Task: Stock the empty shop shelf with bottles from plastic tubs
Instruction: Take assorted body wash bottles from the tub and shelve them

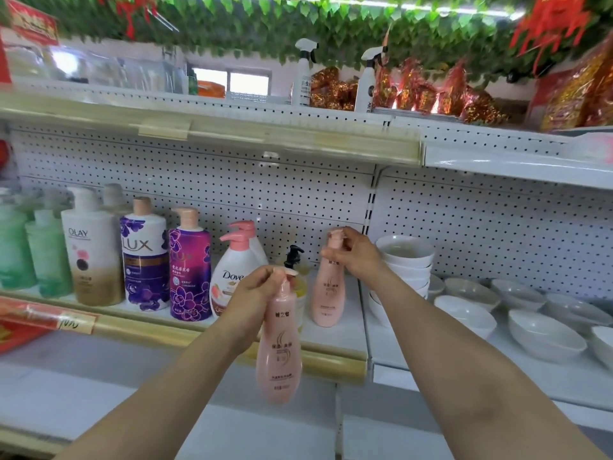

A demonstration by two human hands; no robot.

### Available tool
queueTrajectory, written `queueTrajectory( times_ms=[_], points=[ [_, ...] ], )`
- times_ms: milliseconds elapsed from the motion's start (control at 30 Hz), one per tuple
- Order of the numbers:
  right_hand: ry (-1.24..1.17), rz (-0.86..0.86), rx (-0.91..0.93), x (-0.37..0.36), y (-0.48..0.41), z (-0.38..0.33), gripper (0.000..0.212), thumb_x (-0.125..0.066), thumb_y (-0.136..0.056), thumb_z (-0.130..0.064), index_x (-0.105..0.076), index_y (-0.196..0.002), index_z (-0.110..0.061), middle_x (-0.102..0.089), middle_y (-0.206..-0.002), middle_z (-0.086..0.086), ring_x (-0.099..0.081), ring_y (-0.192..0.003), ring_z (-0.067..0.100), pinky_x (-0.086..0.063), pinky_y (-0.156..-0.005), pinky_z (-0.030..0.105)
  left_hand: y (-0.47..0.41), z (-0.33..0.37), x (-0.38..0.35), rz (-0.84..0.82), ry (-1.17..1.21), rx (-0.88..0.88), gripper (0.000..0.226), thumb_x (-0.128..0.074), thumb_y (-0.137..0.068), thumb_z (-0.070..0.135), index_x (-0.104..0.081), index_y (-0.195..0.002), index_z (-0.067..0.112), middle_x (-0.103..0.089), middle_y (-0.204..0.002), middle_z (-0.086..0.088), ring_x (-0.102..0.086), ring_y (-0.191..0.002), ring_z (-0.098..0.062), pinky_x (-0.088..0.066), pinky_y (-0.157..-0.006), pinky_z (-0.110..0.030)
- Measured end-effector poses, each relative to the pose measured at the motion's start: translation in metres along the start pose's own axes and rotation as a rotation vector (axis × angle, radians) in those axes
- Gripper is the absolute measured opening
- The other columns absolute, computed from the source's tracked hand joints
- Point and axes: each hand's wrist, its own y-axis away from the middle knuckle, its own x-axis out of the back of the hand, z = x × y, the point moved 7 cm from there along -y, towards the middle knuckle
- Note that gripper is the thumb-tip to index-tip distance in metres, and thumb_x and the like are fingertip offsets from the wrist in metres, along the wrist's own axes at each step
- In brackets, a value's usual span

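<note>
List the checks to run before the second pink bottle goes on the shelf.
1. Left hand grips hanging pink bottle by its pump: ok.
2. Right hand holds standing pink bottle upright: ok.
3. Standing pink bottle's base fully down on the shelf: cannot tell.
4. Hanging pink bottle's base above the front rail: not ok, it looks lower.
5. Bare shelf in front of the standing pink bottle: ok.
6. Stacked bowls apart from both bottles: ok.
</note>
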Motion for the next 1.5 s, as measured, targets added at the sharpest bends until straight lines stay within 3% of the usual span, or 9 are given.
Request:
queueTrajectory(
  times_ms=[400,533,633,733,833,933,1167,1300,1500],
  points=[
    [0.012,0.039,-0.034,-0.009,0.01,-0.003,0.047,-0.077,-0.084,-0.033,-0.056,-0.126,-0.033,-0.065,-0.121,-0.004,-0.061,-0.114,0.017,-0.051,-0.097,0.034,-0.003,0.003,-0.002,-0.08,0.02,0.007,0.022,-0.052,-0.1,0.025,-0.071,-0.1,0.015,-0.073,-0.101,-0.005,-0.064,-0.09,-0.018,-0.051,-0.084,-0.038],
    [-0.129,0.285,-0.059,0.003,0.041,-0.013,0.069,-0.074,-0.085,-0.046,-0.045,-0.143,-0.022,-0.051,-0.136,-0.008,-0.048,-0.125,0.009,-0.042,-0.103,0.029,-0.01,0.011,-0.006,-0.103,0.049,0.013,0.023,-0.052,-0.1,0.025,-0.072,-0.102,0.014,-0.073,-0.102,-0.006,-0.065,-0.094,-0.023,-0.052,-0.085,-0.04],
    [-0.235,0.401,-0.036,0.005,0.077,-0.029,0.044,-0.07,-0.089,-0.042,-0.06,-0.127,-0.02,-0.061,-0.124,-0.009,-0.057,-0.114,0.005,-0.045,-0.099,0.026,-0.017,0.019,-0.013,-0.129,0.078,0.021,0.023,-0.052,-0.1,0.024,-0.071,-0.102,0.012,-0.073,-0.107,-0.011,-0.066,-0.1,-0.029,-0.051,-0.096,-0.048],
    [-0.282,0.16,-0.018,-0.018,0.103,-0.046,0.02,-0.066,-0.093,-0.034,-0.07,-0.11,-0.025,-0.07,-0.112,-0.007,-0.065,-0.108,0.009,-0.053,-0.09,0.029,-0.022,0.032,-0.026,-0.142,0.083,0.009,0.022,-0.051,-0.101,0.021,-0.068,-0.101,0.008,-0.073,-0.1,-0.01,-0.067,-0.09,-0.022,-0.054,-0.085,-0.04],
    [-0.223,-0.169,-0.107,-0.049,0.124,-0.045,0.032,-0.072,-0.089,-0.023,-0.065,-0.12,-0.025,-0.071,-0.117,-0.002,-0.067,-0.11,0.012,-0.055,-0.093,0.028,-0.024,0.048,-0.043,-0.182,0.141,0.019,0.021,-0.049,-0.101,0.018,-0.066,-0.095,0.007,-0.071,-0.095,-0.008,-0.067,-0.081,-0.021,-0.058,-0.075,-0.036],
    [-0.169,-0.167,-0.136,-0.051,0.127,-0.045,0.041,-0.078,-0.084,-0.017,-0.064,-0.122,-0.016,-0.073,-0.116,0.001,-0.068,-0.109,0.014,-0.054,-0.095,0.03,-0.028,0.057,-0.052,-0.189,0.175,0.036,0.02,-0.05,-0.101,0.018,-0.066,-0.094,0.007,-0.071,-0.094,-0.008,-0.067,-0.081,-0.02,-0.059,-0.069,-0.031],
    [-0.179,-0.004,-0.187,-0.017,0.117,-0.028,0.036,-0.079,-0.083,-0.016,-0.067,-0.117,-0.013,-0.074,-0.109,0.005,-0.071,-0.103,0.022,-0.056,-0.09,0.037,-0.041,0.044,-0.019,-0.058,-0.456,-0.254,0.027,-0.055,-0.096,0.037,-0.06,-0.12,0.024,-0.055,-0.122,0.004,-0.053,-0.112,-0.012,-0.043,-0.092,-0.028],
    [-0.181,0.08,-0.218,-0.001,0.109,-0.018,0.037,-0.08,-0.08,-0.008,-0.067,-0.114,-0.015,-0.074,-0.105,0.001,-0.069,-0.098,0.015,-0.056,-0.08,0.027,-0.045,-0.002,-0.012,-0.127,-0.772,-0.16,0.032,-0.052,-0.097,0.041,-0.063,-0.123,0.028,-0.043,-0.145,-0.009,-0.037,-0.138,-0.029,-0.034,-0.112,-0.043],
    [-0.172,0.097,-0.219,-0.007,0.1,-0.001,0.035,-0.08,-0.078,-0.002,-0.068,-0.107,-0.017,-0.073,-0.101,-0.002,-0.068,-0.094,0.011,-0.053,-0.075,0.023,-0.036,-0.029,-0.006,-0.18,-0.882,-0.15,0.043,-0.056,-0.097,0.03,-0.051,-0.139,0.022,-0.027,-0.156,-0.013,-0.025,-0.145,-0.027,-0.022,-0.116,-0.034]
  ],
)
